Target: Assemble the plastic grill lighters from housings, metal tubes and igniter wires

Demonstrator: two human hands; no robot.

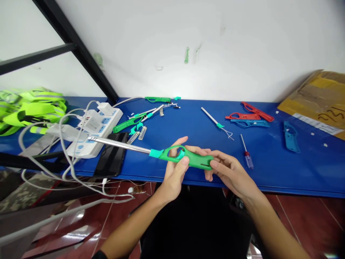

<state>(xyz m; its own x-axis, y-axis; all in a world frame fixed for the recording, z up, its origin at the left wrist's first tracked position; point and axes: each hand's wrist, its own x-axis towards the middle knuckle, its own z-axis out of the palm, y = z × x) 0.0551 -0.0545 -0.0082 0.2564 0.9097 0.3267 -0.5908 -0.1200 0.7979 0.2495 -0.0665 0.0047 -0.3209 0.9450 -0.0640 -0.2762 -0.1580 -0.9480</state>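
Note:
Both my hands hold a green long-neck gas lighter (198, 160) above the front of the blue table, its metal tube pointing left. My left hand (175, 172) is closed around the handle near the trigger loop, thumb on top. The fingers of my right hand (229, 169) pinch the rear end of the handle. To the right lies a screwdriver (248, 158) with a clear purple handle. Beyond my hands, a loose metal tube (211, 117) with a teal collar and thin wires rests on the table.
Green lighter shells (129, 123) and clear small tanks (142, 133) lie at the back left. Red shells (244, 116) and a blue shell (291, 138) lie right, near a cardboard box (320, 100). A power strip (107, 122), phone (111, 158) and white cables occupy the left.

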